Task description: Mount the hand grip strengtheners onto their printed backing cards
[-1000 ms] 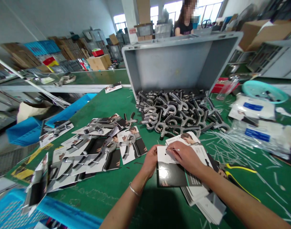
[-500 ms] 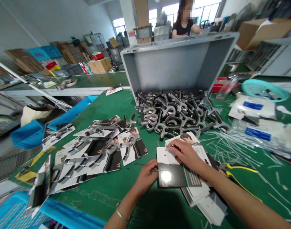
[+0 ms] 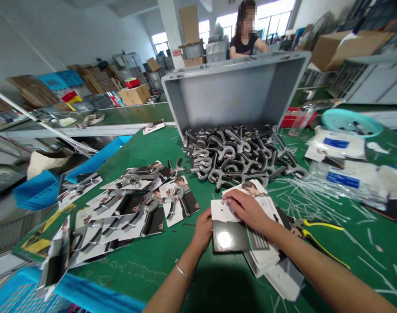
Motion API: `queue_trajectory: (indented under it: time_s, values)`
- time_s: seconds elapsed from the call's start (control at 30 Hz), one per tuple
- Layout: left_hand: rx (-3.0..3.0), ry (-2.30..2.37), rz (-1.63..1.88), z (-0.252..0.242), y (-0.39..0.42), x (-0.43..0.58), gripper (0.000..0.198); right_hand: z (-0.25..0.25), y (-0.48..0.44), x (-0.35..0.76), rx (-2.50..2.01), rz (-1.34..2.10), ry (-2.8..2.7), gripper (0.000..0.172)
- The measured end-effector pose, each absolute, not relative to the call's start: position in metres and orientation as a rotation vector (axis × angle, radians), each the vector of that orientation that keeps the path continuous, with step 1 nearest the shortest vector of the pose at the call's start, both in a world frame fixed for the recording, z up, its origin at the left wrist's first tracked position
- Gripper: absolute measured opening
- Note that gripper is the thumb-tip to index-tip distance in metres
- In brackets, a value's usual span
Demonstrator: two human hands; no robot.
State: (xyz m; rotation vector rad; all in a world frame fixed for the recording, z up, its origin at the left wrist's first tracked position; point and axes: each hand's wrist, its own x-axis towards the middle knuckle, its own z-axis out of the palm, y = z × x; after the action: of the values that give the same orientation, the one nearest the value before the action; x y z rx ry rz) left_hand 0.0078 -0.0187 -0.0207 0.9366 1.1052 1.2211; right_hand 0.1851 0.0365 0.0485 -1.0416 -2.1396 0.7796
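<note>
A white and dark grey printed backing card [image 3: 229, 238] lies tilted over a stack of cards [image 3: 285, 278] in front of me. My left hand [image 3: 203, 230] is closed on the card's left edge, its fingertips hidden behind it. My right hand [image 3: 249, 211] lies over the card, fingers pinched together near a small hole at its top; whatever they pinch is too small to make out. Beyond the cards is a pile of grey and black hand grips [image 3: 234, 154]. To the left, several cards with hand grips attached [image 3: 144, 213] overlap on the green table.
A grey crate [image 3: 231, 93] lies on its side behind the pile. Yellow-handled pliers [image 3: 325, 224] and scattered white plastic ties [image 3: 312, 195] lie right, near plastic bags [image 3: 342, 178] and a turquoise basin [image 3: 351, 121]. A blue basket [image 3: 87, 291] stands front left. Another person [image 3: 246, 41] works behind the crate.
My left hand has moved up and in against the card's left edge, its fingers going behind it. My right hand stays at the top of the card. The whole view has shifted slightly.
</note>
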Motion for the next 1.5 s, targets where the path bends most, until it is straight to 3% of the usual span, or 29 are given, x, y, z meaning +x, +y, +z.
queue_trajectory:
  time_s: [0.63, 0.9, 1.0, 1.13, 1.27, 1.37, 1.5]
  values:
    - [0.829, 1.052, 1.237, -0.017, -0.016, 0.01, 0.028, 0.051, 0.033, 0.185, -1.006, 0.74, -2.227, 0.023]
    - [0.637, 0.935, 1.338, -0.005, -0.02, 0.011, 0.039, 0.054, 0.028, 0.183, -1.026, 0.658, -2.314, 0.006]
    - [0.638, 0.977, 1.353, 0.001, -0.016, 0.002, 0.038, 0.05, 0.029, 0.182, -0.982, 0.678, -2.295, 0.008]
    - [0.926, 1.218, 1.189, 0.011, 0.007, -0.009, 0.039, 0.053, 0.031, 0.183, -0.975, 0.686, -2.247, 0.007]
    - [0.996, 1.125, 0.96, 0.024, 0.023, -0.011, 0.041, 0.066, 0.025, 0.193, -0.972, 0.672, -2.128, 0.012]
    - [0.894, 1.123, 0.938, 0.029, 0.011, -0.016, 0.041, 0.064, 0.021, 0.225, -1.079, 0.561, -1.9, 0.017]
    - [0.612, 1.311, 1.194, 0.03, -0.028, -0.018, 0.048, 0.037, 0.036, 0.291, -1.512, 0.085, -1.899, 0.028]
